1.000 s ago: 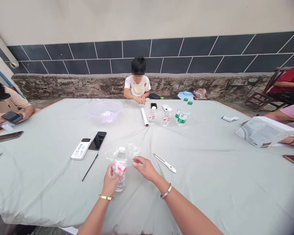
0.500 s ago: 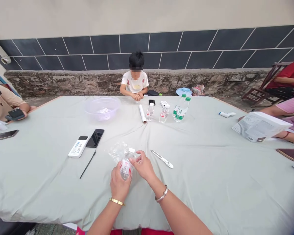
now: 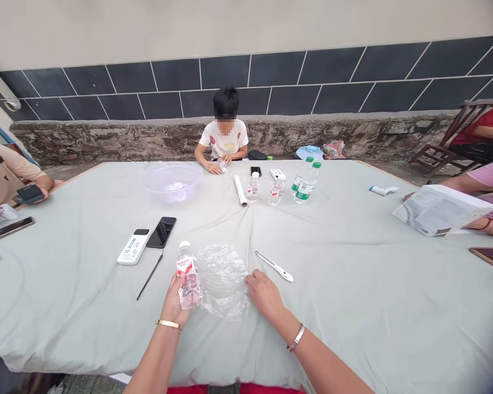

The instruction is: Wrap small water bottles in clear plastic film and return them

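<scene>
My left hand (image 3: 176,298) is wrapped round a small clear water bottle (image 3: 188,279) with a white cap and a red-and-white label. The bottle is nearly upright. Right of it, a crumpled sheet of clear plastic film (image 3: 224,279) lies spread on the cloth. My right hand (image 3: 265,293) has its fingers bent together at the right edge of the film, pinching it. A white utility knife (image 3: 274,266) rests just beyond that hand. Left of the bottle are a black phone (image 3: 161,232) and a white power bank (image 3: 133,247) with a black strap (image 3: 150,277).
Across the table, a person (image 3: 224,137) handles a small clear object. Farther back stand a translucent basin (image 3: 172,183), a film roll (image 3: 240,190), two small bottles (image 3: 252,189) and two green-capped bottles (image 3: 307,183). At right, a person holds a white box (image 3: 443,210).
My left hand has carried the bottle left, off the plastic film. My right hand has left the bottle and moved right and down to the film's edge. The film now lies more spread out.
</scene>
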`<action>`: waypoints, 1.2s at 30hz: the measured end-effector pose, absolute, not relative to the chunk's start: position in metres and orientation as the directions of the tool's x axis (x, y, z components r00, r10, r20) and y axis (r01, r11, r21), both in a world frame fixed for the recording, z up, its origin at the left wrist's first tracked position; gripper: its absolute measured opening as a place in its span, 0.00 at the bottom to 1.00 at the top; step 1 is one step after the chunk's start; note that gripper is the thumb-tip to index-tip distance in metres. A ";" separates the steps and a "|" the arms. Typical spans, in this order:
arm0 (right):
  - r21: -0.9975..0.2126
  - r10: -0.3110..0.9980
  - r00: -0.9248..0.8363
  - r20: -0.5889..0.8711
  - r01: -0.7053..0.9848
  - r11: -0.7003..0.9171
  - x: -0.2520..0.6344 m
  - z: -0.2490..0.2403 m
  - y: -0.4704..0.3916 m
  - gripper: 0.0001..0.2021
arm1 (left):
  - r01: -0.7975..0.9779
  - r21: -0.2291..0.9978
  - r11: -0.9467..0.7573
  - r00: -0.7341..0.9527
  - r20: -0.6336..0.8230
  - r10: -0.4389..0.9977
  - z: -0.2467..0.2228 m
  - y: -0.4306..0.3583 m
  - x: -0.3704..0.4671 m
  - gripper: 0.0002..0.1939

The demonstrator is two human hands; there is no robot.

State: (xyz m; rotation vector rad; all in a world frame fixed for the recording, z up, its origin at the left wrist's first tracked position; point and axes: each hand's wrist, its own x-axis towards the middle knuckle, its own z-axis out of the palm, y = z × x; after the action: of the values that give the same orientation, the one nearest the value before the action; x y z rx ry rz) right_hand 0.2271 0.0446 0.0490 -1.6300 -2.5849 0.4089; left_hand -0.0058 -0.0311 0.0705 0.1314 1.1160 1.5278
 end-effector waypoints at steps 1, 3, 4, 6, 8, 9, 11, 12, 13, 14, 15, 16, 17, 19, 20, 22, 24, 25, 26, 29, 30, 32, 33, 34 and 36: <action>-0.239 0.874 -0.477 -0.088 0.862 0.447 0.225 0.047 0.041 0.15 | -0.752 0.655 0.076 -0.316 -0.459 0.830 0.075 -0.029 -0.002 0.25; -0.242 0.828 -0.553 -0.091 0.819 0.520 0.223 0.046 0.037 0.17 | -0.785 0.619 0.011 -0.304 -0.401 0.864 0.081 -0.023 0.010 0.25; -0.260 0.802 -0.589 -0.102 0.794 0.550 0.224 0.047 0.037 0.18 | -0.776 0.630 0.013 -0.287 -0.373 0.882 0.083 -0.019 0.017 0.26; -0.329 0.742 -0.653 -0.152 0.741 0.585 0.229 0.053 0.040 0.21 | -0.728 0.685 0.025 -0.272 -0.322 0.907 0.080 -0.010 0.030 0.29; -0.436 0.705 -0.684 -0.188 0.701 0.564 0.236 0.065 0.048 0.23 | -0.654 0.755 0.042 -0.274 -0.288 0.918 0.071 -0.003 0.044 0.33; -0.491 0.722 -0.669 -0.179 0.696 0.523 0.239 0.071 0.052 0.24 | -0.613 0.788 0.048 -0.283 -0.276 0.919 0.064 -0.001 0.051 0.35; -0.609 0.813 -0.568 -0.130 0.692 0.387 0.238 0.082 0.060 0.24 | -0.522 0.852 0.050 -0.314 -0.246 0.917 0.048 0.000 0.062 0.38; -0.683 0.851 -0.511 -0.119 0.664 0.303 0.234 0.085 0.062 0.22 | -0.476 0.878 0.049 -0.327 -0.229 0.917 0.040 -0.001 0.067 0.39; -0.765 0.870 -0.476 -0.126 0.605 0.220 0.228 0.086 0.064 0.21 | -0.432 0.901 0.047 -0.338 -0.210 0.917 0.034 -0.002 0.071 0.40; -0.844 0.871 -0.471 -0.139 0.517 0.145 0.221 0.084 0.065 0.20 | -0.388 0.920 0.045 -0.346 -0.191 0.918 0.029 -0.003 0.073 0.41; -0.906 0.863 -0.484 -0.148 0.416 0.077 0.213 0.081 0.065 0.22 | -0.347 0.937 0.043 -0.349 -0.171 0.921 0.025 -0.005 0.074 0.43; -0.948 0.855 -0.496 -0.152 0.318 0.017 0.207 0.076 0.065 0.24 | -0.312 0.949 0.043 -0.338 -0.153 0.929 0.023 -0.006 0.074 0.44; -0.970 0.857 -0.492 -0.154 0.239 -0.037 0.201 0.070 0.064 0.26 | -0.285 0.957 0.049 -0.312 -0.141 0.939 0.024 -0.007 0.071 0.45; -0.982 0.881 -0.439 -0.179 0.140 -0.130 0.197 0.059 0.063 0.28 | -0.266 0.961 0.082 -0.219 -0.143 0.965 0.028 -0.008 0.063 0.46; -0.978 0.885 -0.417 -0.206 0.107 -0.177 0.198 0.055 0.062 0.29 | -0.273 0.956 0.111 -0.168 -0.161 0.973 0.031 -0.007 0.058 0.47; -0.967 0.874 -0.418 -0.247 0.051 -0.250 0.205 0.051 0.058 0.30 | -0.288 0.940 0.183 -0.121 -0.226 0.967 0.038 -0.004 0.050 0.48; -0.961 0.858 -0.450 -0.247 0.003 -0.275 0.213 0.051 0.054 0.32 | -0.240 0.938 0.249 -0.173 -0.294 0.940 0.042 0.001 0.046 0.47; -0.961 0.852 -0.467 -0.236 -0.019 -0.277 0.216 0.052 0.051 0.33 | -0.180 0.944 0.277 -0.213 -0.313 0.926 0.043 0.004 0.046 0.45; -0.962 0.848 -0.483 -0.219 -0.040 -0.271 0.219 0.054 0.048 0.33 | -0.095 0.949 0.299 -0.254 -0.314 0.915 0.043 0.007 0.047 0.42; -0.973 0.841 -0.520 -0.150 -0.072 -0.218 0.225 0.061 0.043 0.33 | 0.243 0.918 0.313 -0.343 -0.220 0.913 0.042 0.013 0.052 0.17; -0.978 0.839 -0.529 -0.129 -0.070 -0.195 0.227 0.063 0.043 0.32 | 0.344 0.887 0.309 -0.364 -0.178 0.914 0.041 0.014 0.051 0.07; -0.985 0.843 -0.529 -0.099 -0.068 -0.159 0.232 0.066 0.046 0.31 | 0.469 0.823 0.321 -0.417 -0.114 0.902 0.042 0.014 0.045 0.10; -0.987 0.854 -0.513 -0.086 -0.073 -0.144 0.234 0.066 0.050 0.30 | 0.490 0.804 0.338 -0.449 -0.100 0.888 0.043 0.013 0.039 0.12; -0.989 0.873 -0.483 -0.070 -0.082 -0.124 0.236 0.066 0.055 0.30 | 0.488 0.794 0.362 -0.486 -0.098 0.869 0.045 0.011 0.031 0.13; -0.995 0.929 -0.370 -0.017 -0.087 -0.052 0.237 0.065 0.070 0.30 | 0.459 0.788 0.411 -0.557 -0.106 0.824 0.050 0.006 0.014 0.13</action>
State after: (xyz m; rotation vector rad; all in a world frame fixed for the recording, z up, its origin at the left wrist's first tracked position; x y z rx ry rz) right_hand 0.2367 0.0699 0.0646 -0.9604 -1.3883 1.5521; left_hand 0.0135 0.0065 0.0495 1.0886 2.1856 0.9992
